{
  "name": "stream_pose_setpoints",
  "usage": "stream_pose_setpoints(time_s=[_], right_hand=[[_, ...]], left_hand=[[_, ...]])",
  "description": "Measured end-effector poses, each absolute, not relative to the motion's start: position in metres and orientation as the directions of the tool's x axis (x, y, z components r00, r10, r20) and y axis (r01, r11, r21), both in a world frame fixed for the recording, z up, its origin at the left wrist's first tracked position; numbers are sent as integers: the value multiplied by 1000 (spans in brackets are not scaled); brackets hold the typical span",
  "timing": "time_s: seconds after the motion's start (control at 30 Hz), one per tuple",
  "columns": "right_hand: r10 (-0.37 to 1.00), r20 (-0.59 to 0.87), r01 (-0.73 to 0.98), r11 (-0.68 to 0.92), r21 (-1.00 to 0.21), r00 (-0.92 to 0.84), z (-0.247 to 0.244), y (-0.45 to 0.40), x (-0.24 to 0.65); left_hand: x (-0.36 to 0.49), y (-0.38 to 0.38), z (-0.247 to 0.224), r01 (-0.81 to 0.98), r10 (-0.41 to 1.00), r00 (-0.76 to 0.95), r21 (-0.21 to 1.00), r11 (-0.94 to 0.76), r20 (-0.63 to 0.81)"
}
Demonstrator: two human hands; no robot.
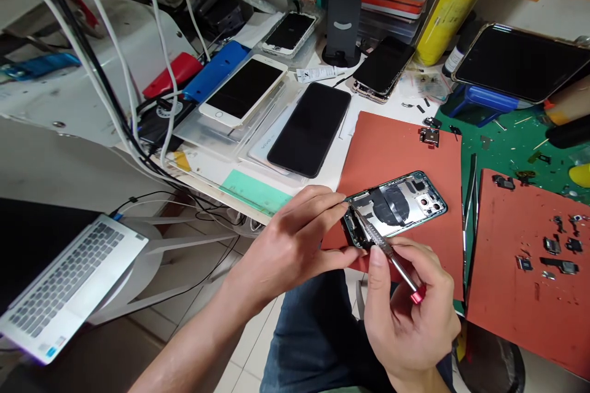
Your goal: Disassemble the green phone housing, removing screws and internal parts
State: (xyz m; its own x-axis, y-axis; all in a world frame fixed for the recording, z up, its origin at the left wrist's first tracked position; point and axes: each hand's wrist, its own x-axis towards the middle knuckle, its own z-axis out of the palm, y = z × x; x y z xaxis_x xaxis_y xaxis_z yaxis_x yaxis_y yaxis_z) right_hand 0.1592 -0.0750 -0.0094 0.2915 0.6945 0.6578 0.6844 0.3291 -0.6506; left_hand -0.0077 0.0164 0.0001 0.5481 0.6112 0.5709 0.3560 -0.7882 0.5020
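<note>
An opened smartphone housing (396, 206) with its green-edged frame, exposed internals and a black round coil is held just above a terracotta silicone mat (396, 147). My left hand (295, 239) pinches the phone's edge between thumb and fingers. My right hand (410, 301) grips a precision screwdriver (391, 260) with a red end cap, and its tip rests in the phone's lower end. The fingers and shaft hide part of that end. Metal tweezers (471, 209) lie to the right, between this mat and a second one.
A second terracotta mat (525, 313) holds several small phone parts on a green cutting mat (507, 141). Several phones and screens lie behind, with a yellow can (454, 12) beyond. White and black cables (124, 86) run down the left, above a laptop (69, 276).
</note>
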Motion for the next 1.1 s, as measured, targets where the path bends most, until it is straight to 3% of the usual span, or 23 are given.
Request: stream_pose_setpoints(time_s=[0.63,0.87,1.1], right_hand=[[669,661,697,293,-655,340,-10,-77,156],[580,695,705,268,-656,426,-14,-78,155],[614,681,686,293,-666,399,-13,-78,160]], left_hand=[[-7,16,2,381,604,550,470,-796,577],[-7,15,-2,377,619,544,494,-783,567],[-5,14,1,388,632,538,502,-773,558]])
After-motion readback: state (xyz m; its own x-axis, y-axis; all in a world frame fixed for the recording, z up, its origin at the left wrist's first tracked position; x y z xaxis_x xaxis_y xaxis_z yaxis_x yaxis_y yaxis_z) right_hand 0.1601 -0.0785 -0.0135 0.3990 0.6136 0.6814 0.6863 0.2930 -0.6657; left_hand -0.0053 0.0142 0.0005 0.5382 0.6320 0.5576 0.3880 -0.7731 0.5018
